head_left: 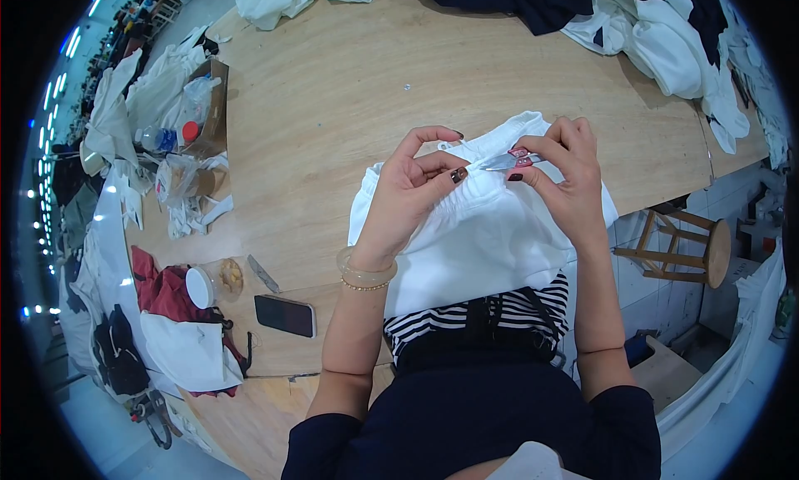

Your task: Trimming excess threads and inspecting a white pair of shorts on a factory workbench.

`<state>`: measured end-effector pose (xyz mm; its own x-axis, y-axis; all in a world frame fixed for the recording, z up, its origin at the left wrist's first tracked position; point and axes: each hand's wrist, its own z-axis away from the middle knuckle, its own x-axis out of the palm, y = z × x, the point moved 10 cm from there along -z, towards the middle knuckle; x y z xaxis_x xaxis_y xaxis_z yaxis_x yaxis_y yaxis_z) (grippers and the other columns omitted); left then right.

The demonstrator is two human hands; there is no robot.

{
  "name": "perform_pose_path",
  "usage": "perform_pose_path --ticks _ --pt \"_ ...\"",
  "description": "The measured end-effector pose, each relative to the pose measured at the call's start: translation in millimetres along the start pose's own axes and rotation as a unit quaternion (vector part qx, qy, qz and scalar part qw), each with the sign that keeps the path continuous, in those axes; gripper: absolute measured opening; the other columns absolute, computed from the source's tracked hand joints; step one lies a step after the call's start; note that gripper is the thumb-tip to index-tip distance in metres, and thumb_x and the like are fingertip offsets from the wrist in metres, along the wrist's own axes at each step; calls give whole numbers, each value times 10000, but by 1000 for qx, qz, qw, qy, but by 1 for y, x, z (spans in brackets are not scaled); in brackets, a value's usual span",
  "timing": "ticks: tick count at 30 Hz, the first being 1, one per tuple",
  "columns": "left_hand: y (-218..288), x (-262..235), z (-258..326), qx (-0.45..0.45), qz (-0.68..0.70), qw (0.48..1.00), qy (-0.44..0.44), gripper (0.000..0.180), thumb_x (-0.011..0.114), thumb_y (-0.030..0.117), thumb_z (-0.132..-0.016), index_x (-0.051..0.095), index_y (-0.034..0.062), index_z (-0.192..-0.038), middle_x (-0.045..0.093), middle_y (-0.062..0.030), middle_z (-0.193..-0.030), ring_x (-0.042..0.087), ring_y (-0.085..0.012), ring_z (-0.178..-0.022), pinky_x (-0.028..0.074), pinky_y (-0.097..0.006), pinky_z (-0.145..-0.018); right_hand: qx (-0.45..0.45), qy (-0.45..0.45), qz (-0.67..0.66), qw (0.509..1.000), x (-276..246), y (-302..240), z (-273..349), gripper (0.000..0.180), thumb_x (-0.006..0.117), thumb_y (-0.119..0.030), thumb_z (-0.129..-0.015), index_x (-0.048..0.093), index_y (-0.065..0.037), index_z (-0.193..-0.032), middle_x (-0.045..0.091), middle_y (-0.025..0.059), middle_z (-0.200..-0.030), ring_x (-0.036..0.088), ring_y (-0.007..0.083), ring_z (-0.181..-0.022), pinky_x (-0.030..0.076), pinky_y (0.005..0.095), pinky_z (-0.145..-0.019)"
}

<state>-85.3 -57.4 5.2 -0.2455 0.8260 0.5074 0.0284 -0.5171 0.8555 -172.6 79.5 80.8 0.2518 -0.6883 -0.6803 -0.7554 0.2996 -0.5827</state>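
A white garment (478, 251), gathered along its waistband like shorts, lies over the table's near edge and my lap. My left hand (406, 185) pinches the gathered waistband between thumb and fingers. In my right hand (574, 176) is a small pair of thread snips (521, 157) with pink-red patterned grips, held between thumb and fingers. Its metal blades point left, at the waistband beside my left fingertips. Whether the tips touch cloth or thread I cannot tell.
Left of me a phone (285, 315), a grey blade-like tool (263, 274) and a white-lidded jar (201, 287) lie on the wooden table (291, 147). An open cardboard box (218, 106) stands farther left. White and dark cloth (641, 39) heaps the far edge. A wooden stool (717, 254) is at right.
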Motion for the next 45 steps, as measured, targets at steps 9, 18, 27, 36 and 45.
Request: perform_pose_path --ticks 9,18,27,36,45 --pt "0 3 0 -6 -8 1000 -8 367 583 -48 -886 473 -1 -1233 656 -108 -1009 596 -94 -929 475 -215 -836 -41 5 38 998 0 -12 -4 264 777 -258 -662 694 -104 -861 468 11 -779 430 195 -810 308 337 -745" --pt "2 3 2 -19 -26 999 -9 401 551 -54 -899 474 -10 -1290 655 -99 -1019 591 -79 -920 472 -200 -807 -56 -16 43 997 4 -16 -6 267 770 -276 -668 690 -107 -858 472 8 -785 432 198 -822 304 341 -749" --pt "1 -7 -1 -26 -78 997 3 400 605 -19 -877 524 31 -1265 663 -40 -921 579 -52 -856 453 -180 -750 41 61 10 997 -11 18 -10 242 738 -266 -747 672 -103 -913 535 9 -843 459 216 -854 312 347 -788" --pt "-7 -27 -1 130 -693 675 218 348 677 102 -780 617 107 -1123 575 -93 -1088 479 -293 -1126 331 -457 -963 240 88 242 936 -5 203 29 295 702 -274 -807 663 -165 -1078 560 37 -1036 447 243 -1059 287 464 -899" --pt "-44 -11 4 165 -721 656 151 433 662 227 -819 552 83 -1213 477 -136 -1290 398 -324 -1242 253 -496 -1064 412 459 79 783 -115 247 261 101 548 -50 -894 558 9 -976 575 110 -923 556 203 -867 461 307 -806"
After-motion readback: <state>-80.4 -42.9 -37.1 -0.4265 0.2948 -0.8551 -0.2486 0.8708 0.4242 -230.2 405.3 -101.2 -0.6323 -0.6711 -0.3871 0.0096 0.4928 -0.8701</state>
